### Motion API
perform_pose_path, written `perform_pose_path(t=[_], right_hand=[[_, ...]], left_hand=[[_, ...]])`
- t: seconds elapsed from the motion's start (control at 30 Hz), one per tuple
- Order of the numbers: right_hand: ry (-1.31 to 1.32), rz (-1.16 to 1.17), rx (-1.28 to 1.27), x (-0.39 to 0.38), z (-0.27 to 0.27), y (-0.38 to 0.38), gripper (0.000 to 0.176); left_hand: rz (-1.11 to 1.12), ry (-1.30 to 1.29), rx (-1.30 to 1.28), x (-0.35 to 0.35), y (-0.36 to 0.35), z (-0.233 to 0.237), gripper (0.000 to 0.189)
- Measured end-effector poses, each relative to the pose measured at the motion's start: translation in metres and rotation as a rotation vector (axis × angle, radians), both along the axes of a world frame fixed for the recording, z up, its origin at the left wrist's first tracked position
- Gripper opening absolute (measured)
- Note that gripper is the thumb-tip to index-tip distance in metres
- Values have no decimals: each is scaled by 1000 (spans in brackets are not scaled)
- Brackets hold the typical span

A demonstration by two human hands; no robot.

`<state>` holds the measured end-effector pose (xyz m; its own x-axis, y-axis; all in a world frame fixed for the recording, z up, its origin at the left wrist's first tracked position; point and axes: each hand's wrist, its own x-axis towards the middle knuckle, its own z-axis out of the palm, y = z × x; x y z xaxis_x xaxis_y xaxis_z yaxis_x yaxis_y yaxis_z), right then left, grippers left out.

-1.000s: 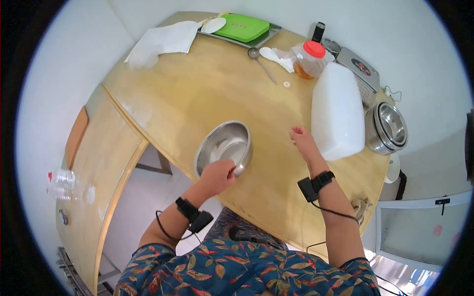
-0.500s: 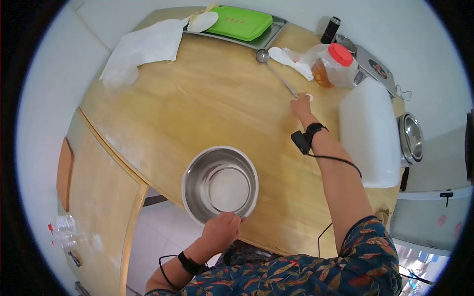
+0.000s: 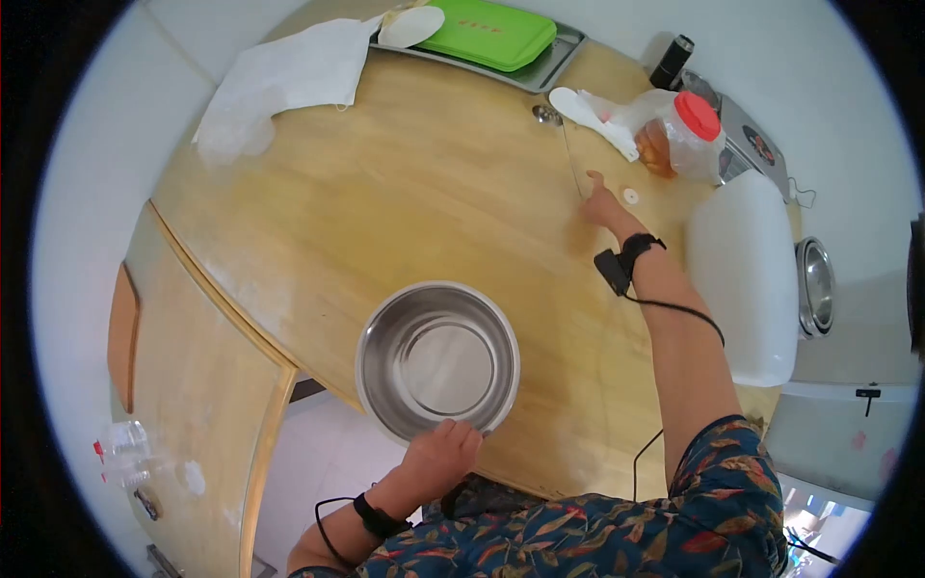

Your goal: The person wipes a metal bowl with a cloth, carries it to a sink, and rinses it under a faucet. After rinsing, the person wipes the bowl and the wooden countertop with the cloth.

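A round stainless steel pot (image 3: 438,361) stands at the near edge of the wooden table. My left hand (image 3: 443,455) grips its near rim, fingers closed over the metal. Farther right, my right hand (image 3: 601,204) holds the handle end of a long metal ladle (image 3: 570,154), whose bowl points away toward the back of the table. A small white disc (image 3: 630,196) lies just right of my right hand. Beyond the ladle's bowl is a white spoon-shaped item (image 3: 578,108).
A green-lidded box (image 3: 496,34) sits on a metal tray (image 3: 540,82) at the back. A red-lidded jar (image 3: 679,144), a black cylinder (image 3: 673,61), a large white container (image 3: 742,279) and stacked metal bowls (image 3: 815,286) line the right. White cloth (image 3: 308,67) lies back left.
The view has shifted slightly. The ladle has swung a little in my right hand, and the white disc now shows apart from the fingers. My left hand stays on the pot's rim.
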<state>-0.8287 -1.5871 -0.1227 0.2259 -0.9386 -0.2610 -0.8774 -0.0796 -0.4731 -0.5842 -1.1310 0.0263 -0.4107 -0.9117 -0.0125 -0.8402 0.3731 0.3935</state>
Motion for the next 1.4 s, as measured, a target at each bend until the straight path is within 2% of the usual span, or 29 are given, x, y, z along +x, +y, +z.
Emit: perform_pose_path(t=[0.07,0.17,0.27,0.37,0.57,0.67,0.77,0.87,0.97,1.07,1.2,1.3,1.4], right_hand=[[-150,61,20,-5,17,24,57],[-651,5,444,-5,59,84,44],[-1179,-139,629,-20,80,144,32],[-1341,-124,582,-32,117,212,24],[-772,-57,306,-80,173,327,18],[-423,190,-246,-110,194,378,17],[-492,251,-547,-137,201,416,19],[-917,-80,-317,-163,211,442,24],[-919,-209,-473,-188,205,464,29],[-843,-168,-382,-218,187,479,32],[-635,-54,-301,-222,210,486,30],[-472,339,-446,-225,215,474,32],[-118,397,-254,-221,231,472,35]], left_hand=[[2,-4,-30,-1,-2,9,9],[57,3,7,3,-11,12,9],[133,-5,25,6,-16,25,12],[194,86,16,9,-20,27,14],[285,238,30,-12,-14,52,17],[349,302,170,-39,0,65,18],[369,388,238,-65,13,70,17],[329,426,241,-93,22,70,17],[298,418,259,-116,26,72,17],[267,400,272,-140,30,69,18],[222,420,252,-166,31,69,18],[191,431,255,-179,31,71,18],[162,431,271,-192,31,72,18]])
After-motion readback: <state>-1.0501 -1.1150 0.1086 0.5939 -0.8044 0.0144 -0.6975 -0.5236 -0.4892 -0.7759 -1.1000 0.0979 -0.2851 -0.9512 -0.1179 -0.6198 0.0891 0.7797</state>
